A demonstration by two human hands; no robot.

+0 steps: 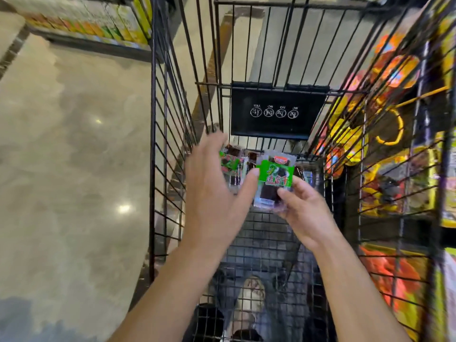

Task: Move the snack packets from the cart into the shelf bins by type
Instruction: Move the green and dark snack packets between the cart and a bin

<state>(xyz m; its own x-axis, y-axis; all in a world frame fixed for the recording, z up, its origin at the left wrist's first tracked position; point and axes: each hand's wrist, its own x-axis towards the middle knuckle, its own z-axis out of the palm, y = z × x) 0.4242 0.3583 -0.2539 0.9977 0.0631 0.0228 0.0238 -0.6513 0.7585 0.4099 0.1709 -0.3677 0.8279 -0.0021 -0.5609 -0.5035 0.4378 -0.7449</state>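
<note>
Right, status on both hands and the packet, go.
Right hand pinching green-labelled snack packet. Left hand open, thumb at its edge. More packets beyond in wire cart. Nothing blocking.

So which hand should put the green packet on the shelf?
Right, probably. The right hand pinches the green packet by its lower end, and the snack shelf is on that side. The left hand is open, its thumb just at the packet's edge.
</note>
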